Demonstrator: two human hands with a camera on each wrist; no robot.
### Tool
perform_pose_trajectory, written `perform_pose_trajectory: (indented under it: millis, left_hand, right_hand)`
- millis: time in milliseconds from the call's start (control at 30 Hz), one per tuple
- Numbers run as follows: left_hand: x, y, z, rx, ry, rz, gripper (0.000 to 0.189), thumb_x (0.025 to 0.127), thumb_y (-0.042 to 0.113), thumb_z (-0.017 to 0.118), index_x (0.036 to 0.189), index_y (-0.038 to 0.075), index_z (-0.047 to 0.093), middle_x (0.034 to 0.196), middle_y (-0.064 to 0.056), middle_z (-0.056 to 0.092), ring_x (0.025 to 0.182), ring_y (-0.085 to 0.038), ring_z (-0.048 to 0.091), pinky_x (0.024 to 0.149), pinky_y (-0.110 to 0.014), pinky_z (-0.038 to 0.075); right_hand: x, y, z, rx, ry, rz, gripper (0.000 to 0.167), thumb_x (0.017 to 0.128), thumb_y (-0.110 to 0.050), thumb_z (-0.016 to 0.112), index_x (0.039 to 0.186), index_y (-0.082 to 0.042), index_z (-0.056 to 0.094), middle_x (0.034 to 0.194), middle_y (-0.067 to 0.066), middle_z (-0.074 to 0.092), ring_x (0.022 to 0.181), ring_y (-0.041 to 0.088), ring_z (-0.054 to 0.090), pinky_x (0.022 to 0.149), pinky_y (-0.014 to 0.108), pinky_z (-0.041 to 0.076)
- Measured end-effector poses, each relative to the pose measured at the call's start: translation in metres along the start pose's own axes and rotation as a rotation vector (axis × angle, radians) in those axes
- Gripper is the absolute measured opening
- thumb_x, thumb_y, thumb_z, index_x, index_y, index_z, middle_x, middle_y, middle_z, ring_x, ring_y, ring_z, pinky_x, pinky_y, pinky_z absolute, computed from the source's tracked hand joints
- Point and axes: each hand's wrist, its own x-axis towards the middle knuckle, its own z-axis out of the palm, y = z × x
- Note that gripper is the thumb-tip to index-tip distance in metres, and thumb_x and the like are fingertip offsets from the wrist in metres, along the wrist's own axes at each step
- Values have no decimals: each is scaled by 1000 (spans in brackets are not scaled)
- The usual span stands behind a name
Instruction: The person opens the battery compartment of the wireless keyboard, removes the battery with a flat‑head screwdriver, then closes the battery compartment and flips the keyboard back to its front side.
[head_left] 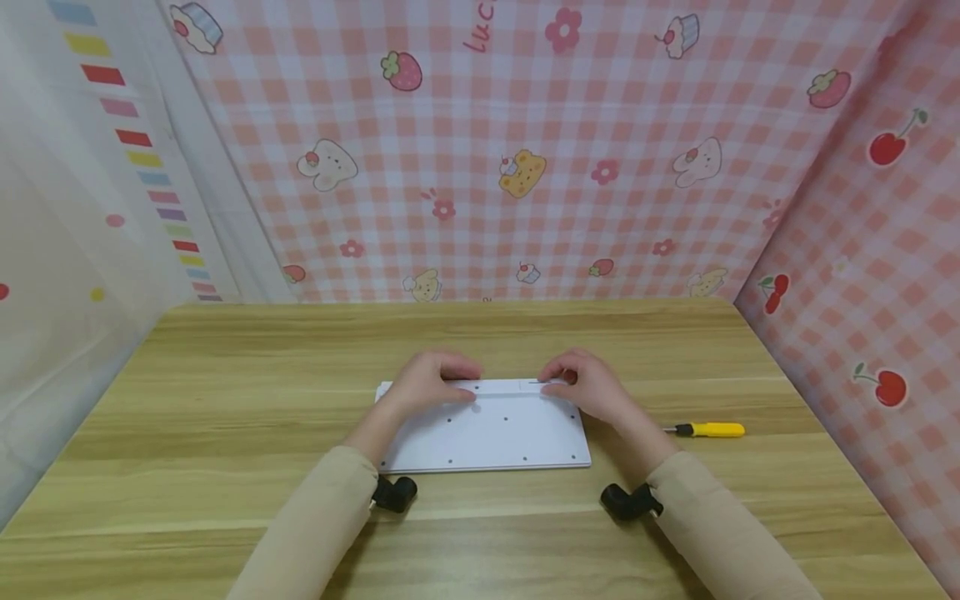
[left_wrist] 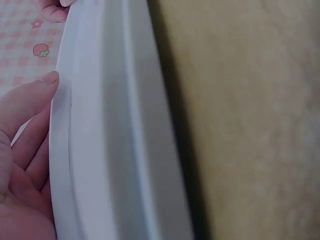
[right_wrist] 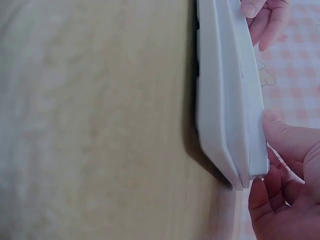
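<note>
A white keyboard (head_left: 487,437) lies face down on the table, its flat back and several small dark screw holes upward. Along its far edge runs a raised ridge. My left hand (head_left: 427,383) grips this ridge left of the middle, thumb on the near side and fingers behind. At the far right corner, my right hand (head_left: 592,390) holds the same ridge between thumb and curled fingers. The right wrist view shows the keyboard's side (right_wrist: 220,100) with key edges underneath, and the right hand's thumb (right_wrist: 285,137) against the ridge. In the left wrist view, the left fingers are partly behind the keyboard.
To the right of the keyboard lies a screwdriver (head_left: 716,430) with a yellow and black handle; its tip is hidden by the right arm. Black camera mounts (head_left: 395,493) hang at both wrists. Checked pink cloth (head_left: 480,208) walls the wooden table (head_left: 487,542) at the back and right.
</note>
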Motion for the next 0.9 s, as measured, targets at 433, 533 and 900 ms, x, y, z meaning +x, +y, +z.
perform_pose_trajectory:
  millis: [433, 533, 900]
  left_hand:
    - [2, -1, 4, 84, 24, -72, 28, 79, 13, 84, 106, 18, 79, 106, 5, 74, 106, -15, 66, 97, -35, 48]
    - [3, -1, 5, 92, 29, -85, 27, 79, 13, 84, 105, 19, 79, 105, 6, 74, 105, -14, 66, 97, -35, 48]
    - [2, 1, 5, 104, 37, -96, 27, 79, 14, 84, 104, 21, 80, 106, 6, 74, 104, -14, 66, 96, -35, 48]
  right_hand:
    - [2, -1, 1, 5, 4, 17, 7, 87, -10, 77, 92, -8, 73, 94, 6, 62, 85, 23, 51, 76, 34, 43]
    - [2, -1, 1, -4, -1, 10, 7, 87, -10, 77, 92, -8, 73, 94, 6, 62, 85, 23, 50, 76, 34, 42]
    - [3, -3, 2, -34, 15, 5, 9, 86, -9, 78, 91, -7, 71, 90, 5, 60, 83, 22, 49, 73, 33, 41]
